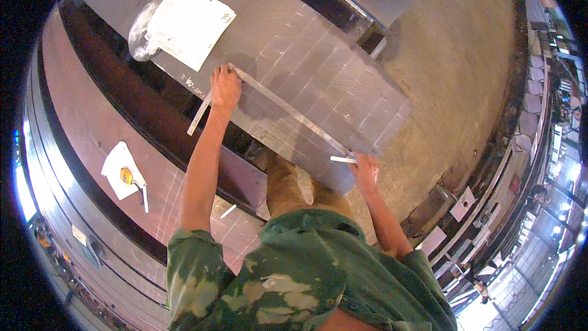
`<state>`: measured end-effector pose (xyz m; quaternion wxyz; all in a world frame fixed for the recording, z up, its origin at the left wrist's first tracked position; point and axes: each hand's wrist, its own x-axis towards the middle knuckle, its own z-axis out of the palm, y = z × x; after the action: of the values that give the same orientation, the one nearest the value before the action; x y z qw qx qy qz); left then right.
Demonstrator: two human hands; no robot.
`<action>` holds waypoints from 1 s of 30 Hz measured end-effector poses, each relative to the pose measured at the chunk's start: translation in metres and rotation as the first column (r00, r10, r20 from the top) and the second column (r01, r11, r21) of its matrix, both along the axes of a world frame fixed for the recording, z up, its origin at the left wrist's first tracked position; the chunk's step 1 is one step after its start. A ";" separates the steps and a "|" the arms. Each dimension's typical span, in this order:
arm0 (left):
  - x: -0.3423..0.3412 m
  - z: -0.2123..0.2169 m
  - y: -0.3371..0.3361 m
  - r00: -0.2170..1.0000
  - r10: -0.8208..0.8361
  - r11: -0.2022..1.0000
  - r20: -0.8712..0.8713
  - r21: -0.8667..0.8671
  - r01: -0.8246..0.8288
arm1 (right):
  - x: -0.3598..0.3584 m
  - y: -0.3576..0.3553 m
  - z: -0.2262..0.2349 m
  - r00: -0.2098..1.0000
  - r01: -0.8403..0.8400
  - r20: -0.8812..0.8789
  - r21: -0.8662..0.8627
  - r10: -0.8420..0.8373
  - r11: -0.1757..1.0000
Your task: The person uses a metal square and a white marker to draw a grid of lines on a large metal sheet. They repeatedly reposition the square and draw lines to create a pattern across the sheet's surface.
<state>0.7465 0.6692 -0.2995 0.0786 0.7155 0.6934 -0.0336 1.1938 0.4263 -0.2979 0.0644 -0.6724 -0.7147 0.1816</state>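
Observation:
A long L-shaped metal square (288, 108) lies across a dark steel plate (367, 95) marked with a grid of thin pale lines. My left hand (225, 87) is closed on its corner, and the short leg sticks out past the plate's near edge. At the far end of the long leg, my right hand (366, 170) has its fingers pinched round a white chalk stick (342, 159). That hand rests beside the square's tip; whether it also grips the tip I cannot tell.
White sheets (193, 27) lie partly over a round whitish object (141, 34) on the plate. To the left, a yellow tape measure (126, 176) sits on white paper (116, 162) on another plate, near a loose white stick (228, 211). A dark gap (153, 83) separates the plates.

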 end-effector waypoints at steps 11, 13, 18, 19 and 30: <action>0.056 0.070 0.000 0.980 0.191 0.916 -0.057 -0.348 -0.199 | -0.009 0.003 0.013 1.000 0.012 -0.012 0.000 -0.012 1.000; 0.058 0.060 -0.003 0.978 0.190 0.911 -0.088 -0.356 -0.209 | -0.009 0.003 0.015 1.000 0.023 -0.010 -0.006 -0.023 1.000; 0.057 0.047 -0.009 0.965 0.259 0.895 -0.051 -0.363 -0.259 | -0.009 0.007 0.016 1.000 -0.017 -0.004 0.002 0.017 1.000; 0.059 0.047 -0.010 0.962 0.271 0.889 -0.036 -0.375 -0.264 | -0.007 0.007 0.015 1.000 -0.023 -0.007 -0.010 0.023 1.000; 0.055 0.038 -0.019 0.952 0.303 0.902 0.044 -0.337 -0.271 | -0.043 0.041 0.026 0.997 0.074 -0.028 -0.016 -0.075 0.997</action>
<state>0.8012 0.6505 -0.2616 0.2332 0.5832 0.7714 -0.1019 1.1510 0.4670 -0.2719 0.0762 -0.6965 -0.6867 0.1938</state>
